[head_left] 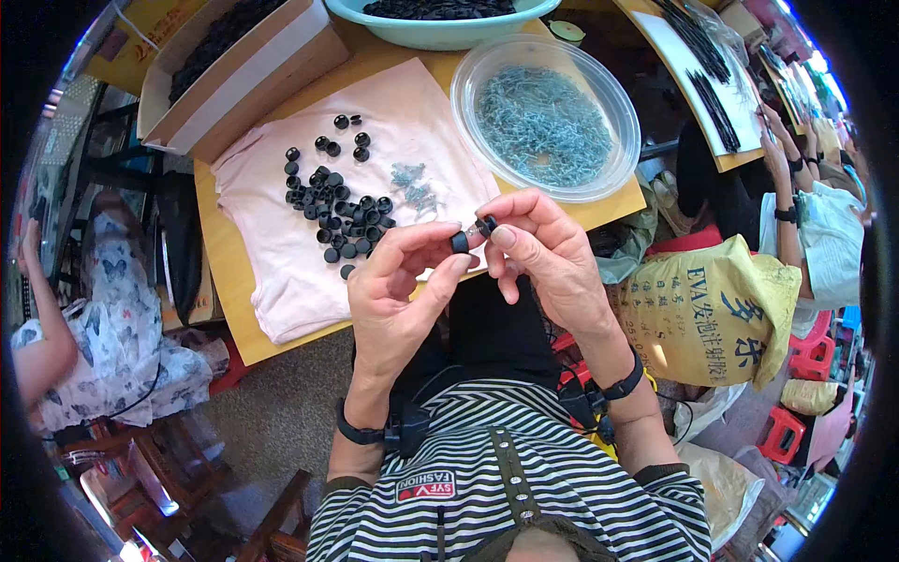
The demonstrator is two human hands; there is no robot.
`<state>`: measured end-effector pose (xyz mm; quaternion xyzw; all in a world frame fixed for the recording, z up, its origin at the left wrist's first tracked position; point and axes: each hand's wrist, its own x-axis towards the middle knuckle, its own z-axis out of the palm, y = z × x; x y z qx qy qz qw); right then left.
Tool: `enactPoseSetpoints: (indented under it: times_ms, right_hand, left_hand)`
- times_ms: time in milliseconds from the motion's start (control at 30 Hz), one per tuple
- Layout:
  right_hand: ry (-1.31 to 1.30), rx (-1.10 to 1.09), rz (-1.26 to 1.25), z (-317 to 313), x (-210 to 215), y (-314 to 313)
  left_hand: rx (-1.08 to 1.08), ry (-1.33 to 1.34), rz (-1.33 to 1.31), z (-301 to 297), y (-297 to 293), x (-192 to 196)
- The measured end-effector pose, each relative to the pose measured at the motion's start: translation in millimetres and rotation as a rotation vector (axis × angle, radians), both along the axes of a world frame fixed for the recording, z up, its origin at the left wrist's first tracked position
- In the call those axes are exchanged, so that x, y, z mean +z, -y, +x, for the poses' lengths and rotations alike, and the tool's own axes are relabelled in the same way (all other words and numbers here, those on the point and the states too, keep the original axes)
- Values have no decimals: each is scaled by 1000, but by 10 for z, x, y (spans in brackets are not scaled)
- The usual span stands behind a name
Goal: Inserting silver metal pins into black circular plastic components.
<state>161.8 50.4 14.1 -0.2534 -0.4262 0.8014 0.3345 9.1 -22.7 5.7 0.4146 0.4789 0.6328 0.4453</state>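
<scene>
Before my chest, at the table's near edge, both hands are raised close together. My left hand pinches a small black round cap between thumb and fingers. My right hand grips another small black round piece the same way. The two pieces nearly meet, with something small and pale between them that I cannot make out. Beyond my left hand, many loose black caps lie heaped on a pale pink cloth. Beside them is a small pile of bluish metal screws.
A clear round tub of bluish screws stands at the far right of the table. Behind are a pale green basin and a cardboard box, both holding black pieces. A yellow woven sack stands right. Other people sit at both sides.
</scene>
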Motion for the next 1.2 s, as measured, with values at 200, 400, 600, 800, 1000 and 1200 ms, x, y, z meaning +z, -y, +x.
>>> enactPoseSetpoints:
  times_ms: [200, 400, 600, 800, 1000, 1200]
  right_hand:
    - [-146, 0, -166, 22, -80, -77]
    - [-203, -13, -311, 52, -77, -136]
    - [-163, -48, -268, 61, -27, -131]
    - [93, -219, 264, -11, 114, -9]
    - [225, -275, 524, -44, 188, 32]
    - [220, -330, 581, -100, 179, 49]
  left_hand:
    - [-1, 65, 3, 3, -41, 14]
    - [-7, 90, 69, 28, -66, 36]
    - [39, 36, 167, 20, -99, 8]
    - [100, 133, 232, 4, -76, -62]
    - [97, 193, 185, 4, -81, -50]
    - [99, 174, 186, 1, -65, -56]
